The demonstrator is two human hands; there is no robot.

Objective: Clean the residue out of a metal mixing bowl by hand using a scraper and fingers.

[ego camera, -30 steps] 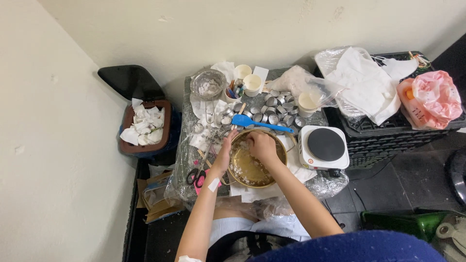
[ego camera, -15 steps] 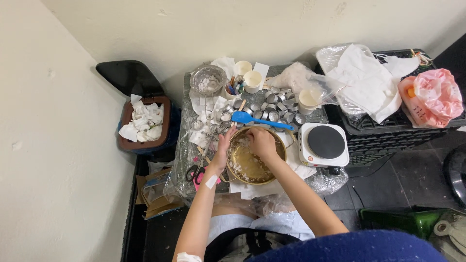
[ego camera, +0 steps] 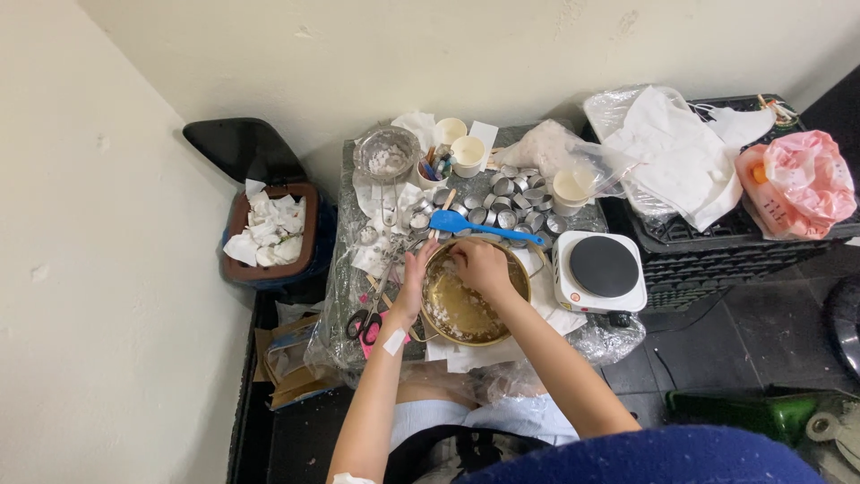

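Fingers of the left hand [ego camera: 414, 285] clasp the round brass bowl's [ego camera: 466, 315] rim; right hand [ego camera: 479, 267] curls inside, grip unclear.

A plain cream wall [ego camera: 466, 54] runs behind the small plastic-covered table [ego camera: 345, 269], and a second cream wall [ego camera: 98, 269] closes in on its left. The floor [ego camera: 752, 358] right of the table is dark tile. A black crate [ego camera: 717, 260] stands just right of the table; a brown waste bin [ego camera: 309, 229] of crumpled paper sits left of it. The light is even.

Bright, even indoor light; soft shadows; slight edge distortion.
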